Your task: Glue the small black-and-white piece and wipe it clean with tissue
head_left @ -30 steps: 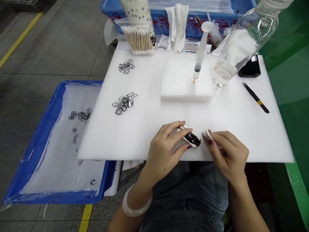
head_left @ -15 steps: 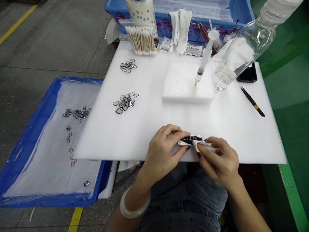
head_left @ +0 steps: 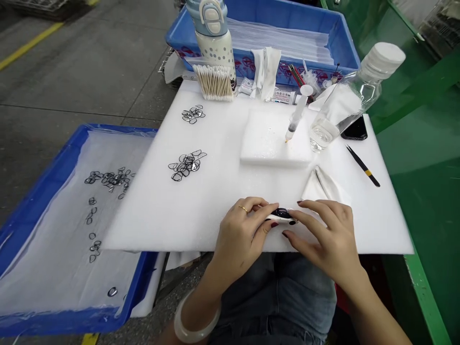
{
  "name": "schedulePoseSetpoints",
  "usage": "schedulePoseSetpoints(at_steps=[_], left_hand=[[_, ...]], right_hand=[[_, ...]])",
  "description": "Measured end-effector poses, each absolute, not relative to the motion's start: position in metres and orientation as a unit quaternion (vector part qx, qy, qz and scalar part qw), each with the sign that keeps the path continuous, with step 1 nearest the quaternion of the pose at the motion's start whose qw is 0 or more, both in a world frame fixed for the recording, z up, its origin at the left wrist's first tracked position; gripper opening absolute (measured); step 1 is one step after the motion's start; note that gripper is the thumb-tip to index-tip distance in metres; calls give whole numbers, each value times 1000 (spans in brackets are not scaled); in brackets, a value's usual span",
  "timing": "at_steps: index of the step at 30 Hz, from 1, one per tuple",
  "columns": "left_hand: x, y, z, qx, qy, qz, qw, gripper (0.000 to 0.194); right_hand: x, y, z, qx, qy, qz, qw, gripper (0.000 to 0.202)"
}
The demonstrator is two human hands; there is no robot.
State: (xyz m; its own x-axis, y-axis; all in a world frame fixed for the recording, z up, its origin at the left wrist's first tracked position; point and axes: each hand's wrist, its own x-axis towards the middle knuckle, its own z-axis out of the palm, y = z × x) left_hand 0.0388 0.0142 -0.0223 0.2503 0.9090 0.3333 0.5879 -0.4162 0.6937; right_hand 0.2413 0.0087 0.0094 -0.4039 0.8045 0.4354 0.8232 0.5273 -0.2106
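Observation:
Near the front edge of the white foam board, my left hand [head_left: 242, 230] pinches the left end of a small black-and-white toy-car-like piece [head_left: 282, 214]. The fingers of my right hand [head_left: 325, 230] are spread, with the index fingertip touching the piece's right end and the thumb apart from it. A crumpled white cloth [head_left: 319, 184] lies on the board just beyond my right hand. Two clusters of thin black rings, an upper one [head_left: 193, 114] and a lower one [head_left: 187, 165], lie at the left. A syringe [head_left: 299, 112] stands tip down on a white foam block [head_left: 268, 139].
A clear bottle [head_left: 330, 117] leans at the right, near a black phone [head_left: 355, 129] and tweezers [head_left: 362, 166]. Cotton swabs [head_left: 213, 82], a dotted drinking bottle [head_left: 215, 48] and a blue bin [head_left: 305, 19] line the back. A blue tray [head_left: 74, 158] with more rings sits at the left.
The white cloth has left my right hand and lies on the board beyond it. My right fingers have spread. The piece is turned, showing more of its white side, and the view has shifted.

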Motion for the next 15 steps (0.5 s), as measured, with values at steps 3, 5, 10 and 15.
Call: schedulePoseSetpoints(at_steps=[3,5,10,15], left_hand=[[39,15,-21,762,490,365,214,26],[39,15,-21,764,490,363,212,25],[39,15,-22,769,488,357,208,26],[38,11,-24,780,477,358,188,28]], right_hand=[[235,7,-3,-482,-838,-9,255,25],[235,8,-6,-473,-841,-12,264,24],[243,10,-1,-450,-855,-4,256,25],[233,11,5,-470,-839,157,227,37]])
